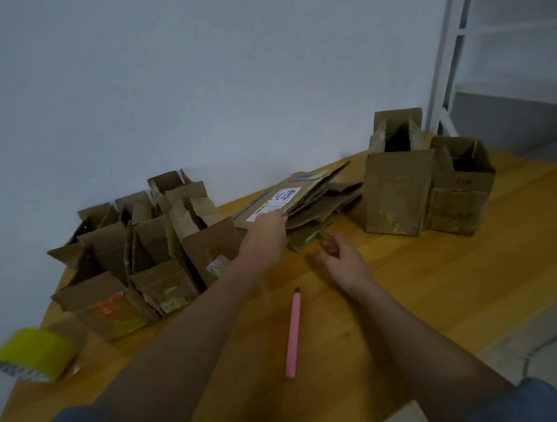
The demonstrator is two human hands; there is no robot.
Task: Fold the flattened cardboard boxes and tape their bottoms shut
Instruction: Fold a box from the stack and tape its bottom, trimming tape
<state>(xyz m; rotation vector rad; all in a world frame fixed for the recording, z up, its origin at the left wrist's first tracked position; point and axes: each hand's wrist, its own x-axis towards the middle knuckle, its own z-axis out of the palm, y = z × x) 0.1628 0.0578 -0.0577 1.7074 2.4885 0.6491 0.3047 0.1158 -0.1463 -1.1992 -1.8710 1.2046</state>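
While the left hand (267, 232) is pinching the near edge of the top flattened box (283, 198) on the stack of flats (321, 209), the right hand (339, 256) is hovering just beside it, fingers loosely curled and holding nothing. Best bet imo: peel off only that top sheet, so the right hand is pinning the rest. The flat is lying at the back of the tabletop (401, 285) between two groups of folded boxes, long axis running from near-left toward the far right, label up. Tape roll (34, 354) and pink cutter (293, 333) are sitting nearby.
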